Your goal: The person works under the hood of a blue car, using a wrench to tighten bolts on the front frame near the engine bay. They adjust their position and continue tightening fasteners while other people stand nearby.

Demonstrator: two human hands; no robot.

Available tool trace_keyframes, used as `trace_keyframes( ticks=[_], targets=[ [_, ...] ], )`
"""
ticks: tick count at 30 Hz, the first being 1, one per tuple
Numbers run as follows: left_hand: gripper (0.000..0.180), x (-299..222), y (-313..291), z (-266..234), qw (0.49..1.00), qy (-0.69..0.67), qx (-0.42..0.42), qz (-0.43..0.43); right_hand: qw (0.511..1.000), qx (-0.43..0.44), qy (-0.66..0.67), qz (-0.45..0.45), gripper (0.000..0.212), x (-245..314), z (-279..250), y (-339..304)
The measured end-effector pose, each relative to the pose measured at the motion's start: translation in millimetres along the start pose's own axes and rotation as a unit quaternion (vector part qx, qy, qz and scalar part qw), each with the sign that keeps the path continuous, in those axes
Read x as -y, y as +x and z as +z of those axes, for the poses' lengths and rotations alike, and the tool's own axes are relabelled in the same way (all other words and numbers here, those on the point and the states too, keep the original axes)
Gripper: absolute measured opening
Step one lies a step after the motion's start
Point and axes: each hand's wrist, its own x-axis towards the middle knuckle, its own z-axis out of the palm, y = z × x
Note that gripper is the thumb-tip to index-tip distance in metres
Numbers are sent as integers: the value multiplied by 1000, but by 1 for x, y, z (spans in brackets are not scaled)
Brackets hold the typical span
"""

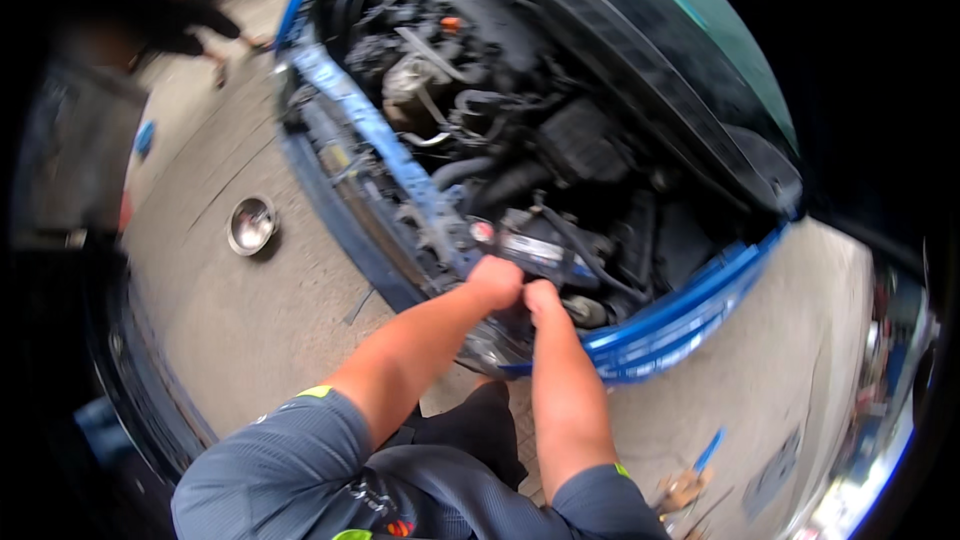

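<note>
My left hand and right hand are closed together on a fitting, hidden under them, at the near edge of the car battery in the blue car's engine bay. I judge I'm working that fitting loose or tight; next it needs a firm, steady twist. A metal bowl sits on the concrete floor, far left.

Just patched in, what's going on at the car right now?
A person leans over the open engine bay of a blue car, hood raised. Both hands work close together at the front edge of the bay: the left hand is closed in a fist beside the right hand, just in front of a battery. What they grip is hidden. A metal bowl sits on the concrete floor to the left. Another person is crouched in the background.
</note>
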Motion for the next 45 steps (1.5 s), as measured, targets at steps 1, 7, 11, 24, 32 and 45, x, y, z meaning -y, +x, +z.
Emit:
trace_keyframes(
  ticks=[1,7,11,24,32,45],
  targets=[
    [23,17,-16,10,999,4,16,-35,999,17,31,15,14,22,24,-24],
    [20,17,-31,14,996,-31,26,-80,984,42,135,106,22,54,21,-57],
    [21,6,-23,12,997,-36,5,-68,985,37,113,128,23,48,5,-50],
    [20,29,-56,20,994,-18,-90,55,998,19,58,-21,30,33,16,-71],
    [37,81,-165,4,949,-103,-254,155,972,-65,-184,-130,46,34,22,-96],
    [32,291,-526,94,781,-203,20,-590,938,-42,-307,-157,50,85,17,-219]
  ],
)
